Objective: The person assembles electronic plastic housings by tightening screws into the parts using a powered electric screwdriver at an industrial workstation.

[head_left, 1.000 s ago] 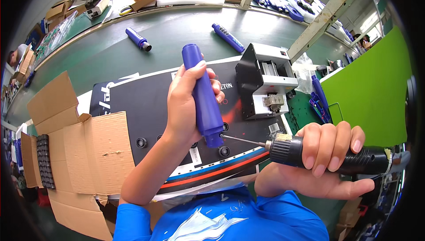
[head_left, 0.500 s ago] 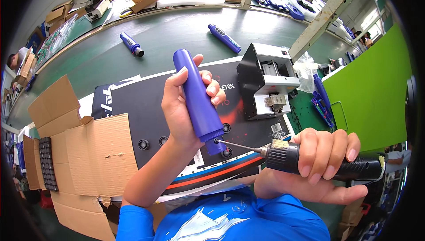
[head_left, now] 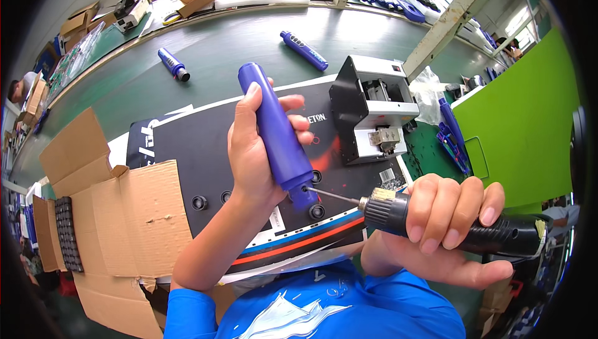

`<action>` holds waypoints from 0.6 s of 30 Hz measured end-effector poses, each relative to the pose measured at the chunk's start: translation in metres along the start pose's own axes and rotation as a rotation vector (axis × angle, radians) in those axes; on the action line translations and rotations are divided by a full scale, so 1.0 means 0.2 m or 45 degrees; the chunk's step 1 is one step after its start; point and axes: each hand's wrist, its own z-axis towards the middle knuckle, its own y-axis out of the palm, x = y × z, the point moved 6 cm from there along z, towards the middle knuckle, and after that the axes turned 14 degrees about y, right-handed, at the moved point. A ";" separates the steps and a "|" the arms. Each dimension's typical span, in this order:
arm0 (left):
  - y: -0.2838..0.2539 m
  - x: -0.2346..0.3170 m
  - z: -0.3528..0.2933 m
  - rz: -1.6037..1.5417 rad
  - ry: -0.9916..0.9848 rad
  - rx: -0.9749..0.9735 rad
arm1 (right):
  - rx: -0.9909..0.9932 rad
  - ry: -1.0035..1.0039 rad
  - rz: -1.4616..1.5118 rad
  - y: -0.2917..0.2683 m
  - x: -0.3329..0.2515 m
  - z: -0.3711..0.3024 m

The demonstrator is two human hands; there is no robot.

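Over the dark printed mat, my left hand (head_left: 248, 155) is wrapped round a blue-purple cylindrical housing (head_left: 278, 136). The housing tilts, with its narrower end toward me. My right hand (head_left: 445, 224) grips a black electric screwdriver (head_left: 387, 209) from the right side. Its long thin bit (head_left: 336, 195) reaches to a small dark hole in the narrow end of the housing. Whether a screw sits at the tip is too small to tell. Several small black round parts (head_left: 199, 202) lie on the mat (head_left: 193, 146) around my left forearm and below the housing.
Beyond the mat stands a black-and-white bench machine (head_left: 374, 111). Two blue housings (head_left: 303, 50) lie on the green table (head_left: 237, 46). An opened cardboard box (head_left: 134, 214) is at the left, with a black tray (head_left: 66, 233) beside it. A green panel (head_left: 520, 121) rises at the right.
The whole scene has shifted slightly left and up. My left fingers have moved a little on the housing. The screwdriver's bit stays at the hole.
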 end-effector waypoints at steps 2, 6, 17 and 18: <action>0.04 0.00 -0.04 0.036 -0.080 -0.018 | -0.014 -0.021 -0.055 0.00 0.00 0.01; 0.02 -0.06 -0.06 0.093 -0.283 -0.016 | -0.056 0.012 -0.096 -0.01 0.00 0.03; -0.02 -0.09 -0.02 -0.059 -0.349 0.057 | -0.134 0.126 -0.098 -0.06 0.00 0.06; -0.02 -0.09 -0.01 -0.018 -0.284 0.047 | -0.125 0.132 -0.089 -0.05 0.01 0.06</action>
